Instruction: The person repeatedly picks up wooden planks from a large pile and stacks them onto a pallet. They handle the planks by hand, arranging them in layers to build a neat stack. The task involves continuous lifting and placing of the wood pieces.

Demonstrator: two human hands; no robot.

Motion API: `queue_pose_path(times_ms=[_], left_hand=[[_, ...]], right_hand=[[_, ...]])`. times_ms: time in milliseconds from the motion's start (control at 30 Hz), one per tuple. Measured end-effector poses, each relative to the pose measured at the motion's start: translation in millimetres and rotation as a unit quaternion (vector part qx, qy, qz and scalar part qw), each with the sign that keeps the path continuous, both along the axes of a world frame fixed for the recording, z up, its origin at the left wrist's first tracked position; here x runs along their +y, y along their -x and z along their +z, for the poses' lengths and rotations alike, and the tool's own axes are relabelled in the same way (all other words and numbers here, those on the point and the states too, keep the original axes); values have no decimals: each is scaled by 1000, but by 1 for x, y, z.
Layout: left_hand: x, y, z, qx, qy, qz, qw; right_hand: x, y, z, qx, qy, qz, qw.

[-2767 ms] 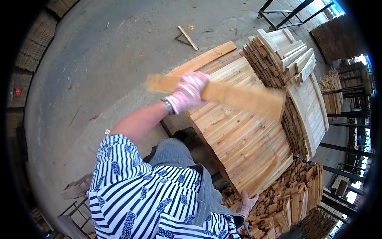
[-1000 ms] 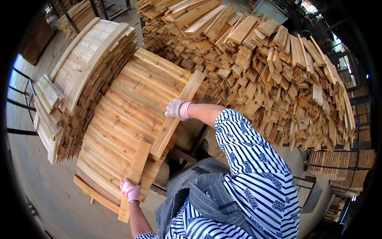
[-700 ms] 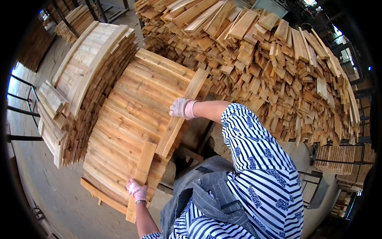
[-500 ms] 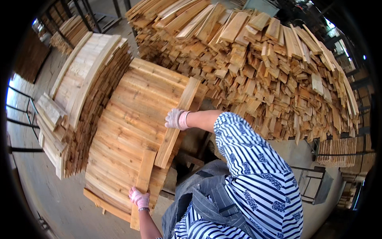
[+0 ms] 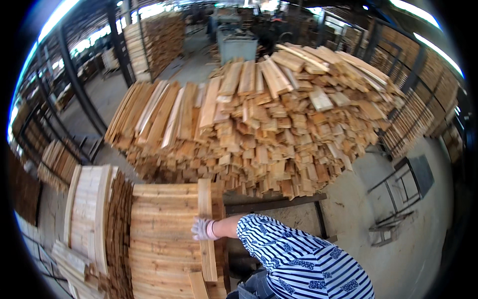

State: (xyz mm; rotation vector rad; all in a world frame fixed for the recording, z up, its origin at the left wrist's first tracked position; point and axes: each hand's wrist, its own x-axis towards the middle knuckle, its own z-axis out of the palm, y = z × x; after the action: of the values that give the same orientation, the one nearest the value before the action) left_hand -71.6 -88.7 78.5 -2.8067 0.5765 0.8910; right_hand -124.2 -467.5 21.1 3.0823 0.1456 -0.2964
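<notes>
Here's the right hand (image 5: 203, 229), gloved, fingers seemingly spread across a plank (image 5: 207, 256) on slatted boards (image 5: 162, 234); left hand unseen, can't tell.

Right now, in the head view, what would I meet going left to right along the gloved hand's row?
Pale stack, brown panel, right hand, striped sleeve, small stand.

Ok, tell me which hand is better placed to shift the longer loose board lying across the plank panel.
Probably the right hand: it lies gloved on the longer loose board, atop the plank panel. The left hand is out of view.
</notes>
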Motion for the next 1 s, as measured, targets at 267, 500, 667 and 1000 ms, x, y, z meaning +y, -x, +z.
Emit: queue_pose_path(times_ms=[267, 500, 667, 1000], left_hand=[[-51, -43, -13, 17, 22, -48, 998], [-85, -81, -24, 119, 9, -26, 993], [-150, -37, -18, 192, 270, 19, 943], [-312, 128, 110, 326, 549, -48, 768]], right_hand=[[0, 158, 217, -187, -137, -220, 948], [-187, 345, 482, -307, 286, -594, 686], [-291, 417, 545, -128, 268, -652, 698], [-342, 474, 550, -156, 178, -625, 744]])
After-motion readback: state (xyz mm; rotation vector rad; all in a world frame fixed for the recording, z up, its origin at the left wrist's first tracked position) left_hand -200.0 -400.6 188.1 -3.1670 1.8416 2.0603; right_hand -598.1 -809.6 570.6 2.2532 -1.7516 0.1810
